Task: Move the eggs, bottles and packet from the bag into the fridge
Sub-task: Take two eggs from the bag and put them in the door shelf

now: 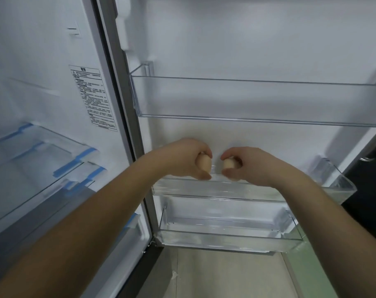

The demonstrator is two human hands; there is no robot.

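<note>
Fridge door (236,50) open, left hand (186,160) clasping egg (53,165) waitFridge door (236,50) open, left hand (186,160) gripping left egg (204,165), right hand (249,166) gripping right egg (227,163), both over middle door bin (311,191), upper bin (247,100) and lower bin (225,238) bare.

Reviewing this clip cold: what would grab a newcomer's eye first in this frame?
Two bare hands meet at the centre, the left hand and the right hand, each closed around a tan egg: the left egg and the right egg. They hover just over the middle door bin of the open fridge door. The clear top door bin above holds nothing visible, and blue tape marks the glass shelves at left.
</note>
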